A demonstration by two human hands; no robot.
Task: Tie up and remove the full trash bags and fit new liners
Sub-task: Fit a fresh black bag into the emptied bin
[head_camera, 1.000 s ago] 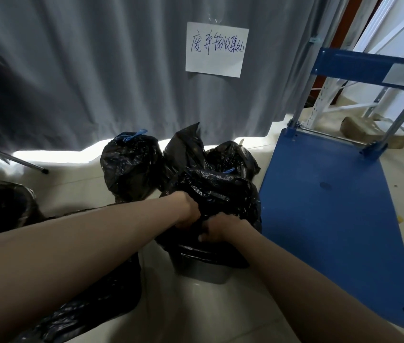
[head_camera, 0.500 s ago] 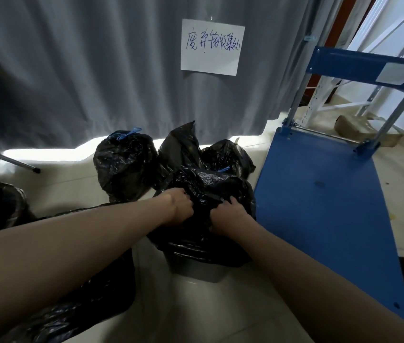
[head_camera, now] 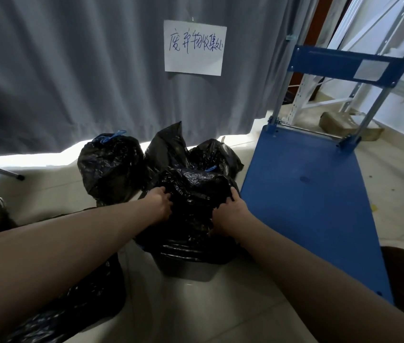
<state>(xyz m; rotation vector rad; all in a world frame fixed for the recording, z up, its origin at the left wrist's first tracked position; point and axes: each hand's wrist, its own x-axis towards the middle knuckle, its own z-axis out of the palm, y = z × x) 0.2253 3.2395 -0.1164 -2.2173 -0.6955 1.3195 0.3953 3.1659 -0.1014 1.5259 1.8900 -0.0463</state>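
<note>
Both hands gripping bag in bin — risk of tear or tipped bin.
Left hand (head_camera: 160, 203) and right hand (head_camera: 230, 214) curled into plastic on either side of the black bag (head_camera: 196, 194), which sits in the grey bin (head_camera: 188, 269) on the floor, rim folded over the edge. Thin film — uneven pull could rip it, spill contents, or drag the light bin over. Tied bags (head_camera: 111, 167) just behind, cart (head_camera: 307, 194) just to the right.
</note>
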